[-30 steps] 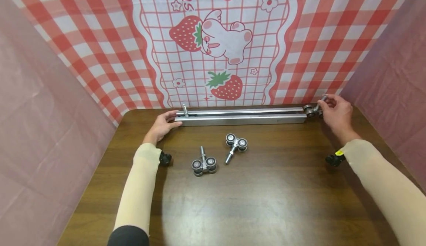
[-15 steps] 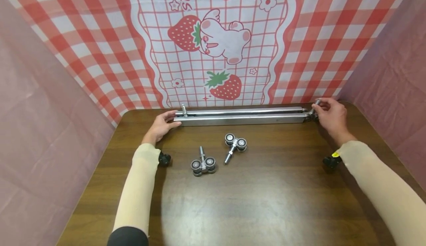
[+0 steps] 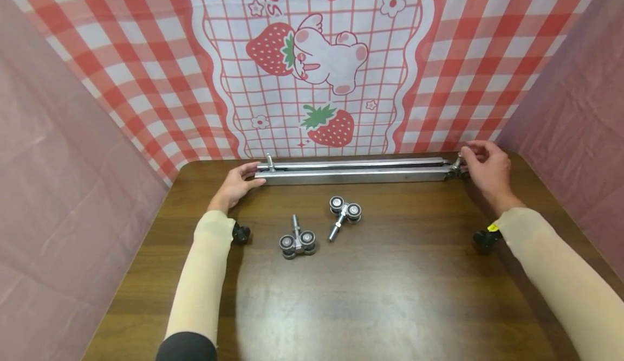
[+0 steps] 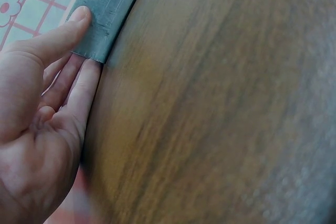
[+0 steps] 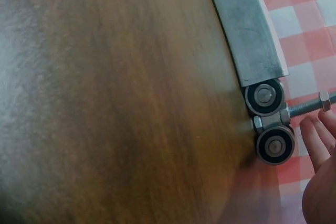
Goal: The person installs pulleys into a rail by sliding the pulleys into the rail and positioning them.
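A long metal U-shaped track (image 3: 351, 176) lies along the back of the table, its slot facing up. My left hand (image 3: 235, 187) holds its left end, thumb on the front wall and fingers at the end and back. One roller's bolt (image 3: 270, 162) stands up out of the slot there. At the right end, another trolley roller (image 5: 270, 121) sits in line with the track, its leading wheel right at the opening and its bolt up. My right hand (image 3: 489, 168) is just right of that bolt, fingers extended beside it, not wrapped round it.
Two more trolley rollers, one left (image 3: 298, 242) and one right (image 3: 345, 212), lie on the wooden table (image 3: 390, 285) in front of the track. A red checked strawberry cloth (image 3: 322, 68) hangs directly behind; pink cloths flank both sides.
My right hand has brought the roller left to the track's right end, then loosened its pinch on the bolt and shifted slightly. My left hand keeps its hold on the track.
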`<action>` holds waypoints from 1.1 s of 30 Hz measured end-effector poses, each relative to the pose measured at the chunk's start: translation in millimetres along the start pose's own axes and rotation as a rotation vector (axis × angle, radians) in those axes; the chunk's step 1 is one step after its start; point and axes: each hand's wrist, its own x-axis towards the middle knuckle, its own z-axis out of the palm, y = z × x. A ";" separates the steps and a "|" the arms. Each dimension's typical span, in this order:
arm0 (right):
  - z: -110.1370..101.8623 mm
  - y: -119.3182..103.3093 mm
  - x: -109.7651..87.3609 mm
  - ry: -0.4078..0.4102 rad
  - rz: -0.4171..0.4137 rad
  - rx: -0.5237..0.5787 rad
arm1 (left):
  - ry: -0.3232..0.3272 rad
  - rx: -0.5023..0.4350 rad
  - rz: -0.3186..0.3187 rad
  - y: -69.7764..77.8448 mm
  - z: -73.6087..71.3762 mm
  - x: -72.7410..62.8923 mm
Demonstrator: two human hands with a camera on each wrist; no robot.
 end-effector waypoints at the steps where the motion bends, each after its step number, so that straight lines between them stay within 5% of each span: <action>1: -0.3 -0.5 0.1 0.000 0.000 -0.008 | 0.001 -0.007 0.000 0.2 0.1 0.3; 33: 10.3 -2.7 1.7 0.014 -0.047 0.011 | 0.011 -0.002 0.005 -1.3 1.4 2.1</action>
